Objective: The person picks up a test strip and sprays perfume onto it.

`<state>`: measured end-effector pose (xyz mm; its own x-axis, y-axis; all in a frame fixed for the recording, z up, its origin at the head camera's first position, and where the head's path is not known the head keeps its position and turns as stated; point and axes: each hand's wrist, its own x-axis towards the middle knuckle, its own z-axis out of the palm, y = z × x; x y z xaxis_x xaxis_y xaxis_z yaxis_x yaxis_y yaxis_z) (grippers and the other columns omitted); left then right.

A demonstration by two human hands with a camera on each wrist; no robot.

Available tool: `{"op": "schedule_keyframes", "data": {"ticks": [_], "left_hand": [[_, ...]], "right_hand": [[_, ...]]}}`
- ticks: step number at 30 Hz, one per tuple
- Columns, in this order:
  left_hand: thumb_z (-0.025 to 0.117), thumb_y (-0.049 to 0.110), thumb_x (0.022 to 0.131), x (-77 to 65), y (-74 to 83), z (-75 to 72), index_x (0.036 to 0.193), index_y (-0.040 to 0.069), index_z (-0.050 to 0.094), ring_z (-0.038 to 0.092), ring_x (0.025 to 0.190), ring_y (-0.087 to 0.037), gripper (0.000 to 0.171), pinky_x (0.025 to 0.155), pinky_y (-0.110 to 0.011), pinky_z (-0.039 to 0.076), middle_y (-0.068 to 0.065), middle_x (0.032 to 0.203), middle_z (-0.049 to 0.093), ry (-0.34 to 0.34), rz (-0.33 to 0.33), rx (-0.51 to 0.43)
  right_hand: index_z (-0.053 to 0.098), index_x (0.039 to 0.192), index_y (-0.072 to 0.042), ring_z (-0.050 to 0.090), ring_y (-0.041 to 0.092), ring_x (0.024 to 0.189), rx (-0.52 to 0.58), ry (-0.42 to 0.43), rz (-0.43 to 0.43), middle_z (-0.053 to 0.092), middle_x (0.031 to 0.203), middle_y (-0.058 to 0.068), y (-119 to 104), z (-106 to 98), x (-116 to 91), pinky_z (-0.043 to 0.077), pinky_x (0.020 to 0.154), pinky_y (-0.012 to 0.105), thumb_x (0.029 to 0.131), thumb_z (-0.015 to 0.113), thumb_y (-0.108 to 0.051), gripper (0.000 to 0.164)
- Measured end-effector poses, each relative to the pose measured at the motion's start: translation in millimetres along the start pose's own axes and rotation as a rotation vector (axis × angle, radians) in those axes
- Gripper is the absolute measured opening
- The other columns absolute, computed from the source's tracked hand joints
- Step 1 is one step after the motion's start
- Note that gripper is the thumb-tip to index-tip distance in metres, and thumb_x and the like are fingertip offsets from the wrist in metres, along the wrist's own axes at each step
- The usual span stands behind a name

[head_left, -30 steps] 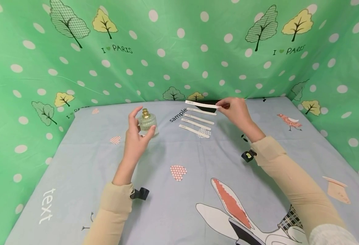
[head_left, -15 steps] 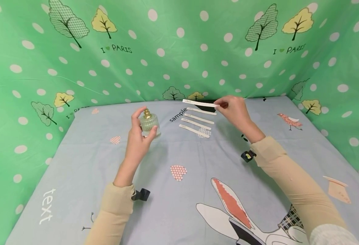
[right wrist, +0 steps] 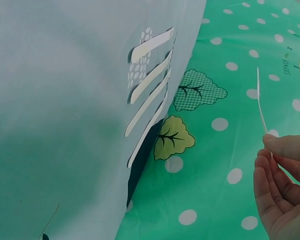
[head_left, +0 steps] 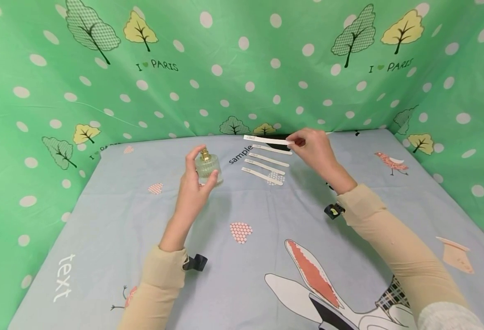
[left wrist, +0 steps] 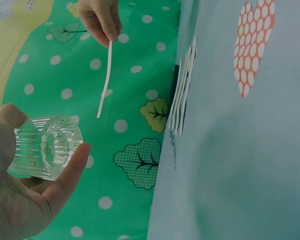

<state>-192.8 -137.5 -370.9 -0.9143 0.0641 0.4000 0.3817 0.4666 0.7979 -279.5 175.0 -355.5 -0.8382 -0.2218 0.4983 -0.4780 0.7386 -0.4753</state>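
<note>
My left hand (head_left: 190, 195) grips a clear ribbed glass perfume bottle (head_left: 209, 169) with a gold spray nozzle, raised above the cloth. The index finger bends over to the nozzle's top, and the thumb presses the bottle's near side. In the left wrist view the thick glass base of the bottle (left wrist: 45, 150) faces the camera. To the right, my right hand (head_left: 317, 150) pinches one end of a white paper test strip (head_left: 264, 140). This strip points left toward the bottle, held in the air with a gap between them. Small print marks its far end.
Several more paper strips (head_left: 266, 159) lie side by side on the blue-grey printed cloth (head_left: 114, 215), below the held strip. A black patch (head_left: 281, 145) shows near the back edge. Green dotted fabric (head_left: 242, 82) hangs behind and at both sides.
My left hand has moved the perfume bottle to the right, closer to the held strip. My right hand has shifted the strip slightly left. The strips on the cloth have stayed put.
</note>
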Motion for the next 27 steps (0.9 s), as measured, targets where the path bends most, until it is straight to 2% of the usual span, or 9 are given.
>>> {"op": "schedule_keyframes", "data": {"ticks": [13,27], "left_hand": [[0.063,0.014,0.096,0.7,-1.3,7.6,0.148,0.023,0.029,0.064,0.104,-0.037,0.063,0.074,-0.047,0.061,-0.021,0.134,0.055,-0.033,-0.020,0.029],[0.063,0.015,0.096,0.2,0.2,10.0,0.148,0.023,0.028,0.064,0.104,-0.039,0.064,0.073,-0.046,0.062,-0.023,0.135,0.055,-0.050,-0.031,0.048]], "right_hand": [[0.077,0.098,-0.002,0.071,0.026,0.079,0.009,0.011,-0.039,0.075,0.092,0.015,-6.4,-0.7,-1.8,0.061,0.073,0.037,0.088,0.074,-0.006,0.012],[0.078,0.098,-0.003,0.071,0.026,0.079,0.004,0.023,-0.089,0.075,0.092,0.015,-12.6,0.6,-5.6,0.060,0.072,0.040,0.087,0.074,-0.003,0.011]]}}
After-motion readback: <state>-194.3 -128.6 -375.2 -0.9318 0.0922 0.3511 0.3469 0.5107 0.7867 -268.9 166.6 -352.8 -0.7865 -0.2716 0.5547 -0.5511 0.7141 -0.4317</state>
